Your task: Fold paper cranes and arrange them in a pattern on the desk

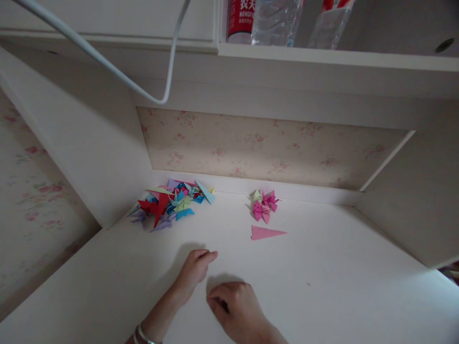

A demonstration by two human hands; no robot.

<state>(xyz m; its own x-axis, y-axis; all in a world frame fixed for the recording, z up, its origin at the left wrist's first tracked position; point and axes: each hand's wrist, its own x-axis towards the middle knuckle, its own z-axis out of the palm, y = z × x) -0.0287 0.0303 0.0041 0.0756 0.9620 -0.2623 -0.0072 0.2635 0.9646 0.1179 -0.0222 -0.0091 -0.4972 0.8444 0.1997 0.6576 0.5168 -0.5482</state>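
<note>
My left hand (194, 270) rests on the white desk (322, 267) with fingers curled loosely together and the forefinger pointing right; nothing shows in it. Close beside it my right hand (234, 306) lies knuckles up with fingers tucked under, and whether they hold anything is hidden. A flat pink folded paper triangle (266, 232) lies on the desk beyond both hands. Behind it sits a small cluster of pink and green folded paper pieces (264, 204). A larger heap of red, blue, green and purple folded paper pieces (171, 201) lies at the back left.
A white side panel (89, 157) walls the desk on the left and another on the right. Floral wallpaper (265, 148) backs the alcove. A shelf (337, 57) above carries plastic bottles (272, 21). A white cable (107, 62) hangs across the top left.
</note>
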